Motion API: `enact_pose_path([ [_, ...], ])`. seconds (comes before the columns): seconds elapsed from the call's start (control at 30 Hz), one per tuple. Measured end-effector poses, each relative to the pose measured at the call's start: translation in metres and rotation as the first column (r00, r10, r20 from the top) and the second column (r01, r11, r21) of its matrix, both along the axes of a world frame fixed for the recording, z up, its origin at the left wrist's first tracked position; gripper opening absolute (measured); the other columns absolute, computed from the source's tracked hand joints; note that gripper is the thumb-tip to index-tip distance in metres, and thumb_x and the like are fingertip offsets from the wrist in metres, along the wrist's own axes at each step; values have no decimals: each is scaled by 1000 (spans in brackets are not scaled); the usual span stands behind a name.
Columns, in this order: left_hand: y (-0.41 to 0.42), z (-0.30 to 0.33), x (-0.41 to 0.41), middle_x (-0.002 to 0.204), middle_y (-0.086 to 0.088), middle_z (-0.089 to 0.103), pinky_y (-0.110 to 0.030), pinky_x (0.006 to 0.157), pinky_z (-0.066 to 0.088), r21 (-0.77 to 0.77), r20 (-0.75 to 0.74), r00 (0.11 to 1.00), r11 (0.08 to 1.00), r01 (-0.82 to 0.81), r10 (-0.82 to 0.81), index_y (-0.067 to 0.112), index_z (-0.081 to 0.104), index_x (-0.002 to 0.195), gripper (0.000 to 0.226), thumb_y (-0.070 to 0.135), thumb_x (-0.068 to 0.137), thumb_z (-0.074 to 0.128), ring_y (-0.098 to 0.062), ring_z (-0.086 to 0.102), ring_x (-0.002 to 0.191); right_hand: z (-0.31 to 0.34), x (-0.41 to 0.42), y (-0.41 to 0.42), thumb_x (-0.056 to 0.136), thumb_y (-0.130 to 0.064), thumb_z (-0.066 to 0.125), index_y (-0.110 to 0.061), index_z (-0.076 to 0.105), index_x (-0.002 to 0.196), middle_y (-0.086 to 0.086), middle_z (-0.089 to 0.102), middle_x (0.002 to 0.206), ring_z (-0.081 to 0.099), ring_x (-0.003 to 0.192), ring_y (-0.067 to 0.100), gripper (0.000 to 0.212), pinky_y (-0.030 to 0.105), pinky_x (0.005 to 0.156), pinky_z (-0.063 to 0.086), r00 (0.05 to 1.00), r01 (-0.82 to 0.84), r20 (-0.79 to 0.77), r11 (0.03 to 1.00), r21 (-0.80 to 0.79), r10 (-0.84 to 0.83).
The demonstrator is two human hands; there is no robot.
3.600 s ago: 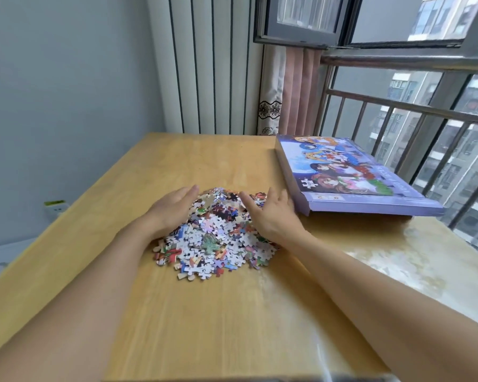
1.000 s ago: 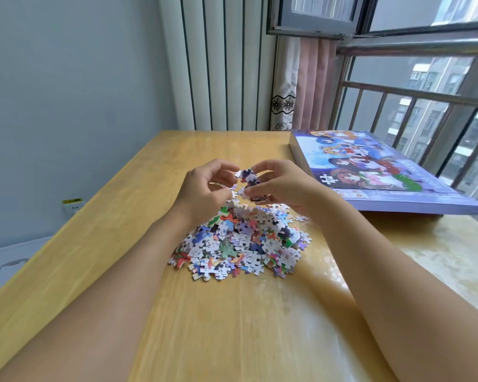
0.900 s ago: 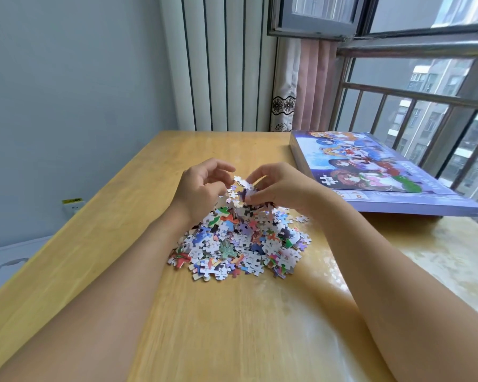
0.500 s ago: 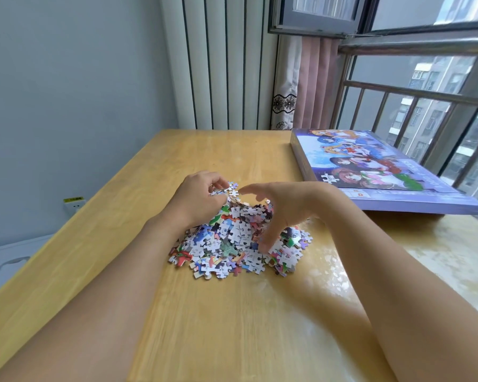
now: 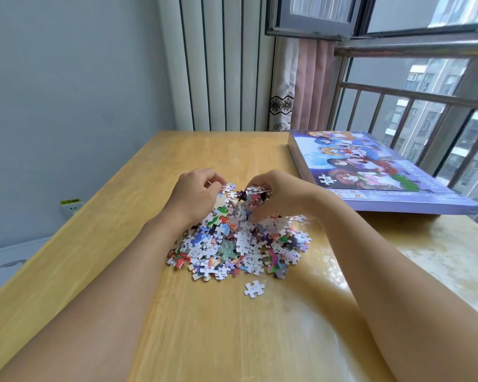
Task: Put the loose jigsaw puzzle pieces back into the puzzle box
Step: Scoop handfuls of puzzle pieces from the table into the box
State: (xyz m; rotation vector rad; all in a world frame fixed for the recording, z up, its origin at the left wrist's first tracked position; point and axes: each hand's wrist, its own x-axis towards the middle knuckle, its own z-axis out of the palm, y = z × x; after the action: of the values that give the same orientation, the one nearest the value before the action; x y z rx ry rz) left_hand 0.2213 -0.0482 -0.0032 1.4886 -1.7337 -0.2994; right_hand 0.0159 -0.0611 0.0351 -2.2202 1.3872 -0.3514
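A heap of colourful loose jigsaw pieces (image 5: 240, 244) lies in the middle of the wooden table (image 5: 177, 326). My left hand (image 5: 196, 193) is curled over the heap's far left side, its fingers gripping pieces. My right hand (image 5: 276, 194) is curled on the far right side and holds a clump of pieces lifted off the heap. One white piece (image 5: 254, 288) lies alone in front of the heap. The purple puzzle box (image 5: 370, 172), lid closed and picture up, lies to the right near the window.
The box overhangs the table's right edge beside a metal window railing (image 5: 425, 100). A curtain (image 5: 301, 86) hangs behind the table's far edge. A grey wall with a socket (image 5: 71, 206) is on the left.
Both hands have dug into the far side of the heap and closed on pieces. The heap has spread a little, and one white piece has come to lie in front of it.
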Motion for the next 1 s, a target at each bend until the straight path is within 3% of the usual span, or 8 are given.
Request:
enact_pose_path([
  [0.13,2,1,-2,99,3,70,-16,74,43,-23,-25,1000,1000,-4,4,17,74,97,20,17,96,54,-12,61,93,-2,-5,-4,76,-10,82,-13,73,98,16,75,96,72,86,33,24,42,73,60,958,108,257,990,94,-129],
  [0.2,2,0,-3,99,3,70,-16,75,44,-28,-33,999,1000,6,-7,17,75,98,20,17,96,54,-13,62,94,-5,-7,-2,83,-7,75,-17,74,97,16,75,98,73,91,32,17,48,81,62,906,154,369,973,172,-208],
  [0.37,4,1,-9,97,5,70,-4,67,38,-73,-48,998,997,23,-27,15,75,101,20,15,97,55,0,60,89,-2,-16,14,95,5,58,4,60,119,28,70,114,75,92,35,25,47,82,62,595,60,645,827,560,-479],
  [0.53,8,0,-15,100,9,71,-6,70,39,-94,-57,997,995,41,-47,19,74,105,19,17,98,56,5,60,92,-3,-28,37,100,4,48,5,50,117,32,62,115,70,87,36,17,37,63,63,341,-133,639,638,759,-689],
  [0.67,15,8,-29,100,12,71,-13,73,44,-141,-110,992,989,54,-69,22,73,105,17,18,98,58,4,61,92,-13,-42,57,95,4,58,2,49,111,32,52,123,62,107,46,19,53,75,61,118,-262,605,563,784,-787],
  [0.77,18,22,-47,100,13,71,-18,74,46,-155,-107,987,983,103,-120,23,72,105,17,17,96,60,3,62,93,-19,-54,65,94,1,62,3,48,117,32,50,127,59,115,47,27,55,90,57,-2,-296,568,543,786,-823],
  [0.9,12,43,-83,106,14,65,-26,77,52,-33,81,959,961,275,-272,25,69,111,23,14,92,63,-1,59,98,-24,-81,66,93,-5,64,3,48,126,32,51,133,58,117,48,37,57,93,55,-66,-274,537,533,800,-841],
  [1.0,-3,49,-113,118,8,63,-16,81,43,59,282,887,930,364,-365,24,64,122,40,11,84,68,-9,56,109,-23,-102,69,95,-10,63,4,46,129,34,53,132,59,116,51,41,57,92,55,-115,-266,527,537,801,-842],
])
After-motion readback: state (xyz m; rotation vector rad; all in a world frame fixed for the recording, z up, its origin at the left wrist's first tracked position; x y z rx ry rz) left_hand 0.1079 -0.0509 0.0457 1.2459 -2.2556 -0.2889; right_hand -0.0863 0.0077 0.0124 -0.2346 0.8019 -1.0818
